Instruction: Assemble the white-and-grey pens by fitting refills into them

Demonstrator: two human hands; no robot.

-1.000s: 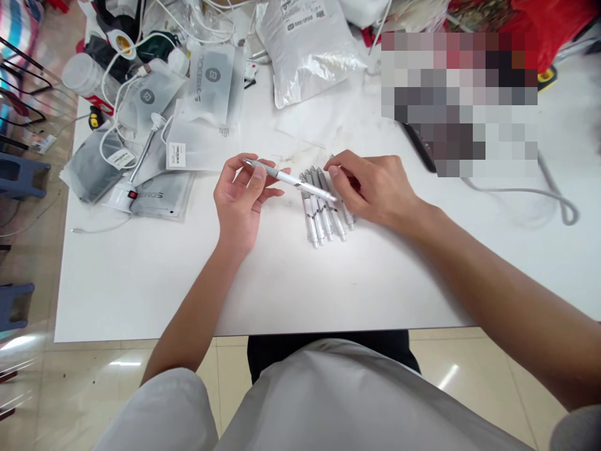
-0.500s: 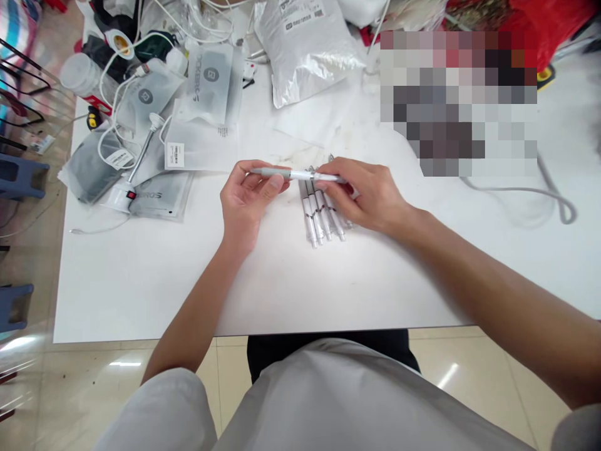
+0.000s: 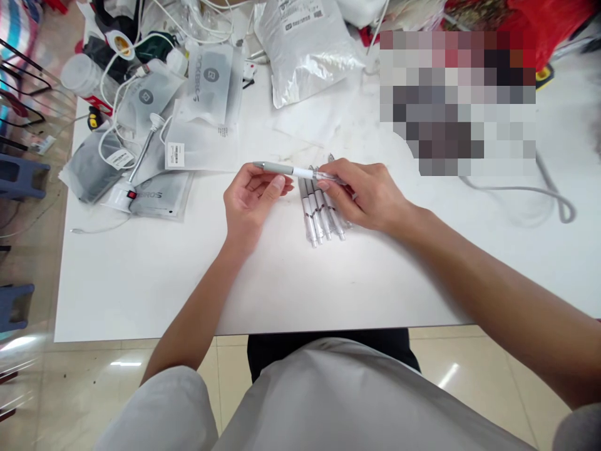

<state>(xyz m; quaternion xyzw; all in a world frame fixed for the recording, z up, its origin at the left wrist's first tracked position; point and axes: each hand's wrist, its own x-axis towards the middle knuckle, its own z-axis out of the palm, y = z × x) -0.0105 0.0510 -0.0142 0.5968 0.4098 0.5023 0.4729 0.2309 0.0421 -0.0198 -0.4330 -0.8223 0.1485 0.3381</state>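
A grey and white pen is raised above the white table, its grey tip pointing left. My right hand pinches its right end between thumb and fingers. Beside the grey end is my left hand, palm up, with curled fingers and the thumb apart from the pen; the fingers lie behind and below it. Several similar pens in clear wrapping lie side by side on the table under the held pen, partly hidden by my right hand.
Frosted pouches, cables and a white stand lamp crowd the back left. A silvery plastic bag lies at the back centre. A grey cord loops at the right. The table's front edge is near my body.
My left thumb and fingers have let go of the pen's grey part, which now shows more fully and sits slightly higher. My right hand has barely moved.
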